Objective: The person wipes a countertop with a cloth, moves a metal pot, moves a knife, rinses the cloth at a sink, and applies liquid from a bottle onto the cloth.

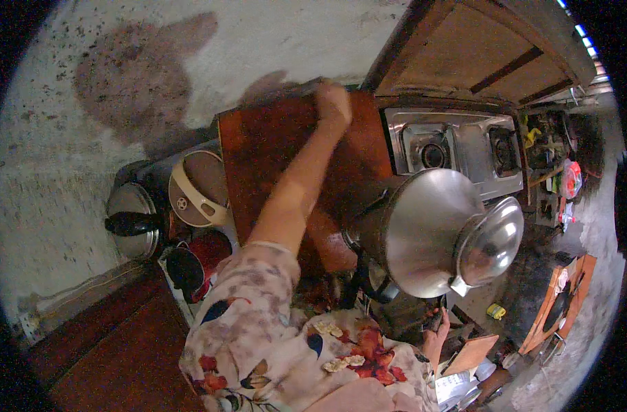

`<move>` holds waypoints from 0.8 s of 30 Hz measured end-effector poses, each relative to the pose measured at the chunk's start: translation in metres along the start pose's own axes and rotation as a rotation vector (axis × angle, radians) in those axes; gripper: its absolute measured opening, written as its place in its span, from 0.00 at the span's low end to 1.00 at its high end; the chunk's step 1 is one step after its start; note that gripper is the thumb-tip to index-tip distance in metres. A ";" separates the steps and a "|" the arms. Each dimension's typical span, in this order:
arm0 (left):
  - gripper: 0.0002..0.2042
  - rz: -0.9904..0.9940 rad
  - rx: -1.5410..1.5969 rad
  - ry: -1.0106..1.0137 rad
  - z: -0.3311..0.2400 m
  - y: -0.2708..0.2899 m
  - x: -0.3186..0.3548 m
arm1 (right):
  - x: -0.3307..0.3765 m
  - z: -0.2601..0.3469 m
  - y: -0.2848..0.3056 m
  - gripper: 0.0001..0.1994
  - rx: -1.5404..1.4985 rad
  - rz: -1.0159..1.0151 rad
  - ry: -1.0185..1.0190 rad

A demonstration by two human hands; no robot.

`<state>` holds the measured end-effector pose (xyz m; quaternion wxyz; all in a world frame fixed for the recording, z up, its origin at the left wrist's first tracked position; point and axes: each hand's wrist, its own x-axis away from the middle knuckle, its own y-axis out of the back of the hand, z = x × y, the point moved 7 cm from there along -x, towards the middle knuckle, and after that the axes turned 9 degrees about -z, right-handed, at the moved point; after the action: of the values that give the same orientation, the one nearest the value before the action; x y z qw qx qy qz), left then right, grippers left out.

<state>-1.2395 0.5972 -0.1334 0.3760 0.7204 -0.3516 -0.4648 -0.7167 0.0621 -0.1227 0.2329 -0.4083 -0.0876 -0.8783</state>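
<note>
The left hand (334, 103) reaches to the table's far edge by the wall; its fingers look curled together, though I cannot tell whether they grip anything. Beneath that arm spreads a reddish-brown table (269, 158). The pale wall (272, 41) ahead of those fingers carries dark blotches. To their right sits a steel two-burner stove (471, 154), with a wood-framed panel (458, 48) above it; a cream-rimmed lidded cooker (197, 192) is to their left. The right hand (434, 336) is bent around something dark, its exact grip unclear. Just above its fingers is the large steel pot (427, 230) with a domed lid (495, 240).
</note>
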 end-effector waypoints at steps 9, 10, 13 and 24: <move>0.13 0.104 0.557 -0.067 0.026 0.072 0.057 | 0.005 -0.007 0.015 0.04 -0.046 -0.017 -0.049; 0.13 0.124 0.454 -0.142 0.035 0.107 0.078 | -0.004 -0.009 0.012 0.04 -0.060 -0.008 -0.078; 0.12 0.351 0.257 -0.258 0.075 0.144 0.155 | 0.000 -0.007 -0.010 0.05 -0.018 0.007 -0.078; 0.18 0.325 0.297 -0.197 -0.007 0.052 0.005 | -0.005 -0.011 0.000 0.05 0.054 0.014 -0.029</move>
<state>-1.2395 0.5695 -0.0879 0.2999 0.6528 -0.5624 -0.4093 -0.7216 0.0600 -0.1340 0.2488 -0.4153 -0.1117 -0.8679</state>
